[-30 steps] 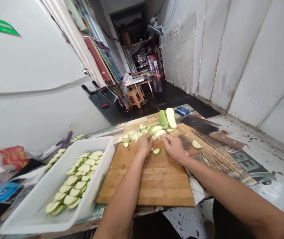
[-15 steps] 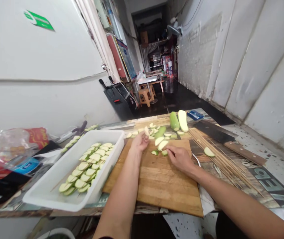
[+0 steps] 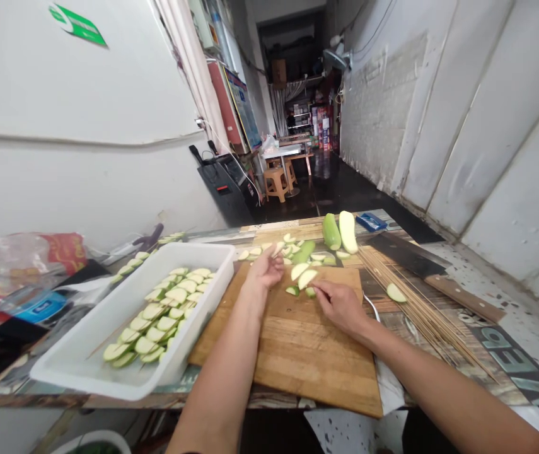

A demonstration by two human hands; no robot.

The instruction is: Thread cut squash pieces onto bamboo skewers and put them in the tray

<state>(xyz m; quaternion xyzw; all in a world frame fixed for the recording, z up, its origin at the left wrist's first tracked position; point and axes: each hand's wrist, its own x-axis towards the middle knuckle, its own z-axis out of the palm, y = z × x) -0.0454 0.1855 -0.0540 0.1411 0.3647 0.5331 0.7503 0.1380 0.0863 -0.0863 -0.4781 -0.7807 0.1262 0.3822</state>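
My left hand (image 3: 265, 270) is raised over the far left part of the wooden cutting board (image 3: 314, 359), pinching a pale zucchini slice (image 3: 277, 250) between thumb and finger. Close by, my right hand (image 3: 342, 306) has its fingertips closed at the end of a skewer, itself barely visible, that bears green-edged zucchini slices (image 3: 306, 278). Small green end pieces (image 3: 292, 291) lie under them on the board. Beyond the board are more loose slices and two larger zucchini pieces (image 3: 331, 231), one of them showing its pale cut face (image 3: 348, 232).
Left of the board stands a white plastic tub (image 3: 46, 372) with skewered slices (image 3: 160, 315). Bamboo skewers (image 3: 420, 309) lie at the right, a single slice (image 3: 396, 292) on them. Behind these rest a cleaver (image 3: 406, 255) and a blue packet (image 3: 370, 221). Plastic bags (image 3: 28, 265) sit far left.
The view has shifted slightly. Both hands stay in nearly the same place over the board, the left still with its slice and the right still at the skewered slices.
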